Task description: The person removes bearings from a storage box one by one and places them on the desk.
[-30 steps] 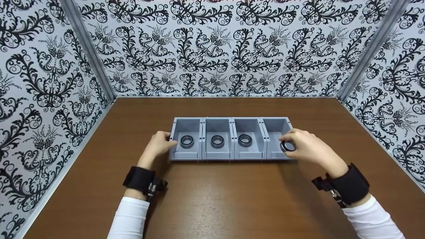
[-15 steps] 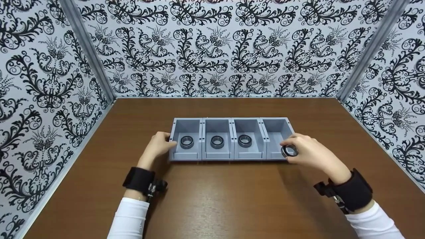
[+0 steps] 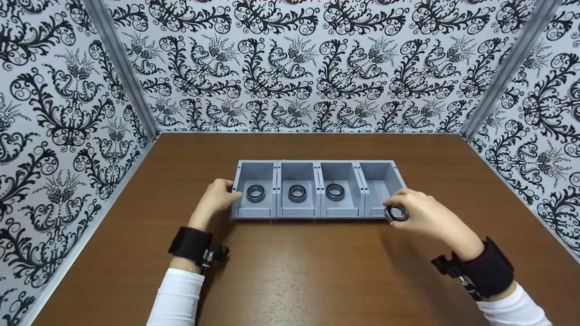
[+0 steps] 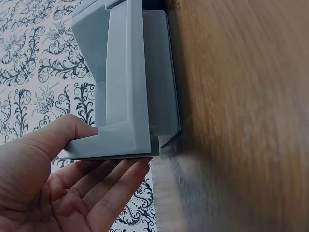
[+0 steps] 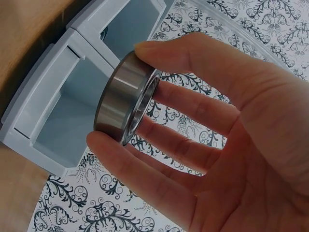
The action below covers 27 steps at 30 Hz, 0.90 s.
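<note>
My right hand (image 3: 421,213) pinches a ball bearing (image 5: 118,99) by its outer ring, thumb on one side and a fingertip on the other. In the head view this bearing overlaps the front right corner of the rightmost grey bin (image 3: 378,172). The left hand (image 3: 218,197) grips the side wall of the leftmost bin (image 3: 254,212), thumb on the rim and fingers along the outside, as the left wrist view shows. Three more bearings lie flat: a left bearing (image 3: 256,186), a middle bearing (image 3: 297,186) and a right bearing (image 3: 335,185), one per bin.
The bins stand joined in a row on a brown wooden table (image 3: 290,267). Patterned panels (image 3: 290,68) enclose the back and both sides, with grey metal posts (image 3: 122,68) at the corners. Black straps (image 3: 190,244) with cameras sit on both wrists.
My right hand has drawn slightly toward me and down in the head view, with the bearing moving from inside the rightmost bin to its front edge. The left hand stays put.
</note>
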Each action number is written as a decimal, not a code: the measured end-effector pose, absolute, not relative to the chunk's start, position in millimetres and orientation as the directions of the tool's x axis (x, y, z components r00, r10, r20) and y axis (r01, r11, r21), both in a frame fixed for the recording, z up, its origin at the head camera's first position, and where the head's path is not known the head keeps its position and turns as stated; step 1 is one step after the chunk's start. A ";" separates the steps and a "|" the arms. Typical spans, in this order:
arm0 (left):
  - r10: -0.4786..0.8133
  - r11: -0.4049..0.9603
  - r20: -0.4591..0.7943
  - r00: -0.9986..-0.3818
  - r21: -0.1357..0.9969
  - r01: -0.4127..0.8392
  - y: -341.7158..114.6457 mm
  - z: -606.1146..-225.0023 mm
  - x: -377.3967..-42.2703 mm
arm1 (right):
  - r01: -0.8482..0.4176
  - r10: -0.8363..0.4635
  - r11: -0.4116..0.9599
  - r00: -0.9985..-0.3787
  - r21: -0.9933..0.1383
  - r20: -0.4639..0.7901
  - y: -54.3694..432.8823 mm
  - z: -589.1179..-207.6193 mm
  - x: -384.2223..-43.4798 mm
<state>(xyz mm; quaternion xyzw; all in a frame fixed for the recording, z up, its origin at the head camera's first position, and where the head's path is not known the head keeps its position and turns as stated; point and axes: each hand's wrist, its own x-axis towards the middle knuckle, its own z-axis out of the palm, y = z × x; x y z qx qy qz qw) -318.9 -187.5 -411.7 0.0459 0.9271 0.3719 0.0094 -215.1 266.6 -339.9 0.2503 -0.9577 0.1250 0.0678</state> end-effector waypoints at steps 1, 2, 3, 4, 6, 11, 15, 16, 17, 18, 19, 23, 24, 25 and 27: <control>0.092 0.718 0.014 -0.996 0.691 0.076 -187.7 -411.3 -318.7 | -0.497 -0.463 0.843 -0.865 -0.205 0.193 267.0 -340.3 -214.4; 0.090 0.716 0.010 -0.996 0.694 0.072 -187.5 -411.0 -318.5 | -0.496 -0.462 0.844 -0.865 -0.204 0.195 267.5 -340.7 -213.7; 0.090 0.716 0.008 -0.996 0.695 0.070 -187.4 -411.0 -318.4 | -0.497 -0.462 0.844 -0.865 -0.204 0.197 268.0 -341.1 -213.0; 0.088 0.714 0.009 -0.996 0.697 0.069 -187.3 -410.9 -318.2 | -0.498 -0.463 0.843 -0.864 -0.202 0.201 268.5 -341.4 -212.3; 0.092 0.715 0.018 -0.996 0.695 0.079 -187.2 -411.0 -318.2 | -0.494 -0.458 0.846 -0.866 -0.199 0.202 269.3 -342.1 -210.2; 0.096 0.711 0.045 -0.994 0.696 0.100 -186.8 -411.2 -317.6 | -0.489 -0.455 0.850 -0.869 -0.193 0.196 270.4 -344.2 -204.9; 0.095 0.710 0.039 -0.995 0.698 0.096 -186.6 -410.6 -316.9 | -0.500 -0.464 0.844 -0.862 -0.192 0.204 271.1 -346.5 -201.8; 0.095 0.710 0.037 -0.995 0.698 0.094 -186.5 -410.6 -317.0 | -0.503 -0.466 0.843 -0.860 -0.191 0.206 271.3 -347.4 -201.0; 0.094 0.710 0.035 -0.995 0.698 0.092 -186.5 -410.5 -317.0 | -0.507 -0.470 0.841 -0.858 -0.191 0.207 271.6 -348.3 -200.5; 0.094 0.710 0.033 -0.995 0.699 0.090 -186.6 -410.4 -317.0 | -0.509 -0.473 0.839 -0.857 -0.192 0.206 271.8 -349.2 -199.9; 0.093 0.710 0.029 -0.995 0.699 0.086 -186.5 -410.6 -317.0 | -0.512 -0.476 0.837 -0.855 -0.193 0.204 272.0 -350.1 -199.4; 0.092 0.712 0.030 -0.995 0.697 0.087 -187.1 -411.1 -317.4 | -0.519 -0.488 0.830 -0.853 -0.205 0.187 272.5 -353.5 -196.8; 0.090 0.711 0.031 -0.995 0.698 0.086 -187.1 -411.3 -317.6 | -0.519 -0.489 0.828 -0.853 -0.210 0.182 272.5 -354.1 -196.1; 0.091 0.712 0.033 -0.995 0.696 0.088 -187.2 -411.5 -317.8 | -0.521 -0.491 0.827 -0.852 -0.212 0.179 272.4 -354.7 -195.5; 0.093 0.712 0.036 -0.995 0.696 0.091 -187.0 -411.6 -318.1 | -0.523 -0.495 0.823 -0.852 -0.221 0.171 272.2 -356.0 -194.5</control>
